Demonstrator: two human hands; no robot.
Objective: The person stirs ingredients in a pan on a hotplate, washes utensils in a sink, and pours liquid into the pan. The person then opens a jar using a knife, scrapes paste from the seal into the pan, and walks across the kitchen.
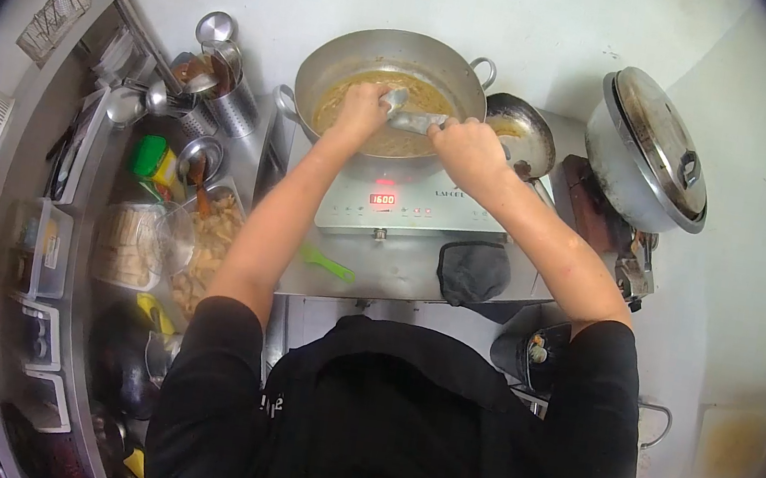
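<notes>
Both my hands are over a large metal pot [314,66], which holds a brownish-yellow liquid [403,87]. My left hand [359,113] is closed, with a greyish shiny piece poking out at its fingertips. Closed too, my right hand [472,152] pinches one end of a small silvery packet [418,123] that stretches between the hands. Whether both pieces belong to the same packet, I cannot tell. Beneath the pot is an induction cooker [415,214] with a lit red display reading 1600.
Right of the pot sits a frying pan [536,143], then a big lidded pot [608,143]. A dark cloth [473,272] and a green-handled tool [328,263] lie in front. Ladles in a perforated holder [233,110] and a tray of food pieces [208,245] stand left.
</notes>
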